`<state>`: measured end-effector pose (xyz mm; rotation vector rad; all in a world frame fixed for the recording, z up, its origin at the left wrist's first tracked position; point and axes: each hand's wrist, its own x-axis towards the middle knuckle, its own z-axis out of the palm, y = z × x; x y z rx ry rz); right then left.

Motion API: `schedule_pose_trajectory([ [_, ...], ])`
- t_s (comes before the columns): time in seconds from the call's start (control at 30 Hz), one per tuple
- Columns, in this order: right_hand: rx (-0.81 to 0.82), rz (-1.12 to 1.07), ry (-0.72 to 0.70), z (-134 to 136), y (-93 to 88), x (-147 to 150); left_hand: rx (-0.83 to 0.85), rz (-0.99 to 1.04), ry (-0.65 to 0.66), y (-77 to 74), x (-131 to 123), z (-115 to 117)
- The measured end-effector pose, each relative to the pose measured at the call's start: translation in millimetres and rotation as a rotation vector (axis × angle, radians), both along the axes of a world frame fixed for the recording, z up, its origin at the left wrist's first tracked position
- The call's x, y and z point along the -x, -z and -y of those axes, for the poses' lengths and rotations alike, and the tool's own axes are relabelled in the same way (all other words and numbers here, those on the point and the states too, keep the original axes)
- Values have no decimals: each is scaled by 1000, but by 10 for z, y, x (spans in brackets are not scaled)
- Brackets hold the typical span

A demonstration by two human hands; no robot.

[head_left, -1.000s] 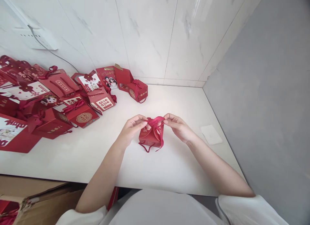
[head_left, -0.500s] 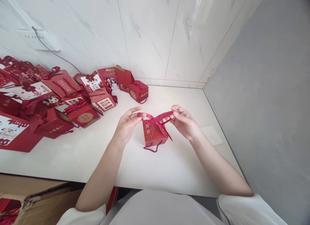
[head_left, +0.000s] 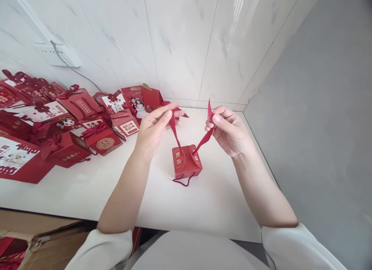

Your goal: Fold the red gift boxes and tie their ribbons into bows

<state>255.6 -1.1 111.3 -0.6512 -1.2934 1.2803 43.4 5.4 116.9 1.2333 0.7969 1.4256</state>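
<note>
A small red gift box [head_left: 186, 165] with gold print stands on the white tabletop [head_left: 209, 200] in front of me. Two ends of a red ribbon [head_left: 175, 132] rise from its top. My left hand [head_left: 155, 128] pinches the left end above and to the left of the box. My right hand [head_left: 228, 130] pinches the right end, above and to the right. Both ribbon ends are pulled up and apart. A red cord loop hangs at the box's front.
Several red gift boxes and bags [head_left: 66, 122] crowd the table's left and back. A wall socket with a cable [head_left: 59, 55] sits on the tiled wall. A grey wall [head_left: 319, 126] closes the right side. A cardboard carton [head_left: 43, 243] stands below the table's left edge.
The ribbon was bunched at the box's top. Both hands have since lifted and spread, drawing the two ribbon ends up and outward; the view has shifted slightly.
</note>
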Motion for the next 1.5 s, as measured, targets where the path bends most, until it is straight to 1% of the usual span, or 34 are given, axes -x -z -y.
schedule_pose_trajectory([
  [0.07,-19,6,16,-1,-82,10,-38,-2,-23,-78,-43,32],
  [0.13,-30,20,39,1,-141,11,-61,-20,-6,-115,-79,78],
  [0.27,-52,90,100,12,-211,-11,-99,-143,30,-85,-148,162],
  [0.37,-60,102,84,37,-242,-21,-103,-196,37,-40,-201,206],
  [0.5,-55,74,44,95,-234,-14,-68,-212,20,12,-259,254],
  [0.7,-10,-1,38,105,-173,12,-13,-207,1,93,-314,281],
  [0.9,57,-32,50,52,-172,72,-6,-239,30,137,-306,288],
  [0.97,73,-20,48,45,-173,88,-42,-244,39,125,-290,284],
  [1.03,85,0,48,48,-170,103,-118,-238,2,92,-277,280],
  [1.1,83,26,30,65,-159,127,-199,-256,-85,48,-274,281],
  [1.2,81,70,-28,105,-120,183,-259,-360,-186,3,-286,300],
  [1.27,100,102,-44,132,-82,224,-241,-388,-192,11,-299,315],
  [1.4,162,191,-46,155,-28,247,-117,-277,-128,98,-296,309],
  [1.5,133,275,-94,141,-57,184,-42,-239,-91,153,-248,279],
])
